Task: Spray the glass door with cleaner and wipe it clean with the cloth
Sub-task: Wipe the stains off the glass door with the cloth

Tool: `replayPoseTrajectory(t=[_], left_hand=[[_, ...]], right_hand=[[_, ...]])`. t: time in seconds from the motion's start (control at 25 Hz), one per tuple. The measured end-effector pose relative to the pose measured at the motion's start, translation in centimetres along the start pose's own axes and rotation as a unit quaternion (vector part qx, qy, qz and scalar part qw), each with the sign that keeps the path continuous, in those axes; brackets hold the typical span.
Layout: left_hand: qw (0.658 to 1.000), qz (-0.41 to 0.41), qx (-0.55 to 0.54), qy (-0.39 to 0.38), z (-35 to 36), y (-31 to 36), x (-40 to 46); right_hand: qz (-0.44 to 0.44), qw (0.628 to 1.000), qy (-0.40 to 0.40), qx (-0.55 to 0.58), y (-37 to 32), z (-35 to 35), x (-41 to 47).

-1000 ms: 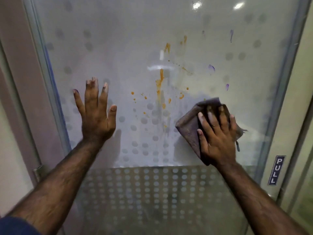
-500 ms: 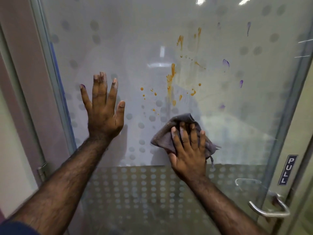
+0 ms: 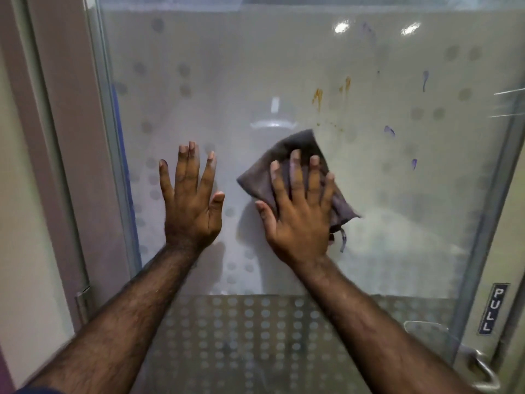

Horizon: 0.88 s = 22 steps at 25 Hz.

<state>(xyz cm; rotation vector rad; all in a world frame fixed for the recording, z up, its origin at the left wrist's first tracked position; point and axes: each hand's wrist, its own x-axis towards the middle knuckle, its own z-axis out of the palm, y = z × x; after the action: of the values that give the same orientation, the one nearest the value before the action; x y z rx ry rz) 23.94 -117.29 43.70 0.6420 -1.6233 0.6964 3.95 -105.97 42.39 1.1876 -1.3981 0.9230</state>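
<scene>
Glass is filling nearly the whole view: a tall frosted glass door (image 3: 284, 66) with a pale dot pattern is standing upright in a metal frame, a denser dotted band running across its near, lower part. Judging by what is showing, the wiping is only partly done; the middle of the pane around the hands is looking clear and smooth, while orange-brown streaks (image 3: 317, 98) and small purple drip marks (image 3: 389, 130) are sitting up and to the right of the cloth, so that patch is looking like the work left. No spray bottle is showing, so the spraying step cannot be judged beyond a hazy sheen on the pane. At the lower right a curved metal door handle (image 3: 483, 371) is jutting out under a small dark sign reading PULL (image 3: 491, 308). The left hand (image 3: 190, 206) is lying flat on the glass with fingers spread apart, seemingly bracing the door. The right hand (image 3: 301, 214) is pressing a crumpled dark grey cloth (image 3: 287, 155) against the pane just right of the other hand, fingers splayed over the soft fabric rather than gripping it, a little loop tag dangling at the cloth's lower right edge.
</scene>
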Motion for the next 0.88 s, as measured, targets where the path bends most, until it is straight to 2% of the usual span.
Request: replayPoseTrajectory(t=[0.08,0.2,0.28,0.4,0.48,0.6,0.72,0.8,0.88], left_hand=[[1.000,0.005,-0.005,0.004,0.1,-0.2,0.0],[1.000,-0.003,-0.004,0.001,0.0,-0.1,0.0],[1.000,-0.009,0.001,-0.007,-0.1,0.1,0.0],[1.000,-0.010,0.001,-0.014,-0.3,0.3,0.0],[1.000,-0.009,-0.006,-0.009,-0.5,0.5,0.0],[1.000,-0.009,0.000,0.003,-0.9,0.8,0.1],[0.999,-0.015,0.005,0.030,-1.7,1.0,1.4],[0.999,-0.013,0.010,0.051,-2.2,0.8,2.8],[0.997,0.011,0.036,0.069,-2.5,0.1,4.3]], right_hand=[[-0.076,0.996,-0.042,0.011,-0.9,0.2,-4.1],[-0.080,0.995,-0.048,-0.019,4.1,-0.8,-7.5],[0.016,0.998,-0.035,-0.051,8.9,-2.3,-6.3],[0.212,0.974,0.031,-0.068,14.4,-4.1,1.0],[0.240,0.968,0.062,-0.043,14.1,-4.8,6.7],[0.133,0.989,0.052,-0.025,9.1,-4.5,10.4],[-0.024,1.000,-0.003,-0.007,4.4,-3.2,6.3],[-0.098,0.995,-0.032,-0.002,5.0,-3.2,2.5],[-0.093,0.995,-0.030,-0.017,8.6,-4.0,1.0]])
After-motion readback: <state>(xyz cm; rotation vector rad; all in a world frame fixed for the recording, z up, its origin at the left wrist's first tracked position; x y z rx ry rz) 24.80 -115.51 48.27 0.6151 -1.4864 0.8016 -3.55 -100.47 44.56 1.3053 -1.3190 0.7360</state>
